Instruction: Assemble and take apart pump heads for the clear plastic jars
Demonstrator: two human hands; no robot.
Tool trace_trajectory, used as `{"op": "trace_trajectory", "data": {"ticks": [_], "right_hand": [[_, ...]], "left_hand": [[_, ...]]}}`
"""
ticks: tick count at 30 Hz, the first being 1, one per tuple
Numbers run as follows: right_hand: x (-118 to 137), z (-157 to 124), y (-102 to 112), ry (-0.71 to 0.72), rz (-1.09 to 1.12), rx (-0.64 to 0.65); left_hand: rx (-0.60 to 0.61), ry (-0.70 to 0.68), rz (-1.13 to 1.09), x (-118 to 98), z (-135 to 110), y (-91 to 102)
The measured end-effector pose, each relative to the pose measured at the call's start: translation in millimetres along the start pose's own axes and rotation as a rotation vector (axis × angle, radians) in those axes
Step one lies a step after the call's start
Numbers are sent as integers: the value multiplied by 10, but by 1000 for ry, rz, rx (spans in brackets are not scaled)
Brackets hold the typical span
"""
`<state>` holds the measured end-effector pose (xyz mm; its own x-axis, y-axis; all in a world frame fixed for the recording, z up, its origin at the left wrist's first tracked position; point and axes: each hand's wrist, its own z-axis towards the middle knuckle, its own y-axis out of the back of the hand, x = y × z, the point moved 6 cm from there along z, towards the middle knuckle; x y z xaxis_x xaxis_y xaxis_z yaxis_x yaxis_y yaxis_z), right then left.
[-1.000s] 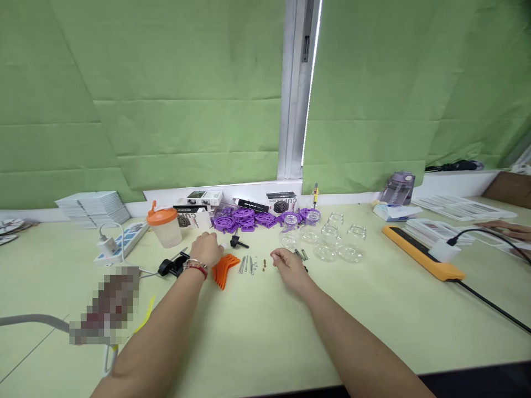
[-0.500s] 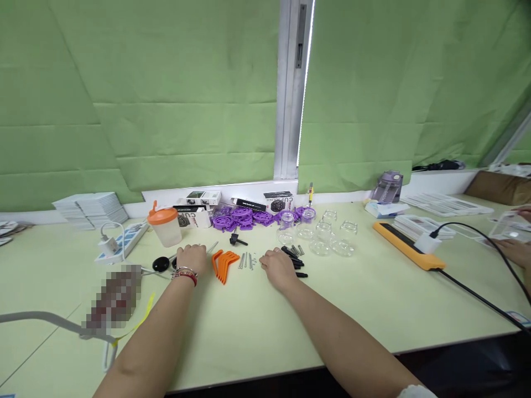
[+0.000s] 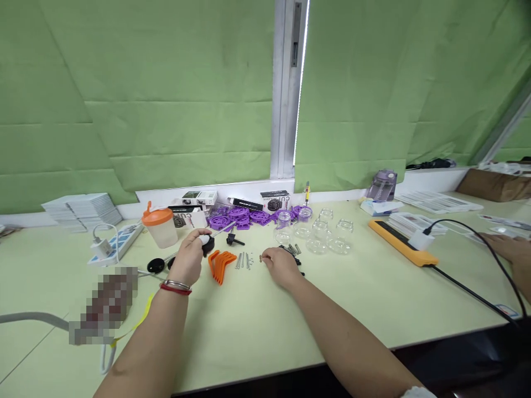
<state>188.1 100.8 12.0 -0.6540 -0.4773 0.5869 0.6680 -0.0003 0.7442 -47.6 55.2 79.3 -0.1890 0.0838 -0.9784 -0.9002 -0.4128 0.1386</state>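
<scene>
1. The black part (image 3: 208, 246) with a slim metal rod is raised in the left hand (image 3: 189, 260), left of the orange pieces (image 3: 223, 266). Fingers and thumb pinch it; the rod points up and away, toward the purple parts (image 3: 238, 217).
2. The right hand (image 3: 282, 267) rests low, fingertips drawn together beside a tiny brown piece (image 3: 260, 258). Whether they grip it cannot be told.
3. Between the hands, from left to right: the orange pieces, the long screws (image 3: 248, 261) and some tiny bits. A separate black knob (image 3: 230, 239) lies behind them.
4. Springs (image 3: 297, 249) and black pieces (image 3: 297, 261) lie just beyond the right hand, partly covered by it.
5. Clear glass jars (image 3: 318, 237) stand behind and right of that hand; the purple parts border the rear, against boxes (image 3: 276, 202).
6. Open room on the surface (image 3: 249, 326) spans the gap between the forearms, down to the front edge, which climbs toward the right.
7. Left reach is bounded by the orange-lidded cup (image 3: 161, 228); right reach by the orange power strip (image 3: 402, 243). A co-worker's hand (image 3: 504, 247) lies past that strip, well apart.
</scene>
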Motion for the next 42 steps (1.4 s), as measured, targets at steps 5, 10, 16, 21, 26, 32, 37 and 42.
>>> {"op": "trace_trajectory", "data": {"ticks": [5,10,16,21,26,32,37,42], "right_hand": [[-152,-57,176,-225,686,-40],[-80,-128,234,-356,944,47],[-19,-380,56,-521,919,189],[-63,-528,-203,-509,934,174],[-49,-518,-282,-432,957,155],[-34,-530,-240,-451,965,186],[-33,-536,-234,-440,959,195],[-59,-526,-250,-440,975,188]], "left_hand": [[347,429,-476,207,-440,-433],[503,421,-435,389,-698,-510],[560,474,-377,644,-805,-387],[483,460,-361,758,-811,-357],[512,432,-302,723,-836,-419],[523,421,-294,713,-839,-427],[507,413,-288,733,-830,-425],[494,405,-292,710,-829,-442]]}}
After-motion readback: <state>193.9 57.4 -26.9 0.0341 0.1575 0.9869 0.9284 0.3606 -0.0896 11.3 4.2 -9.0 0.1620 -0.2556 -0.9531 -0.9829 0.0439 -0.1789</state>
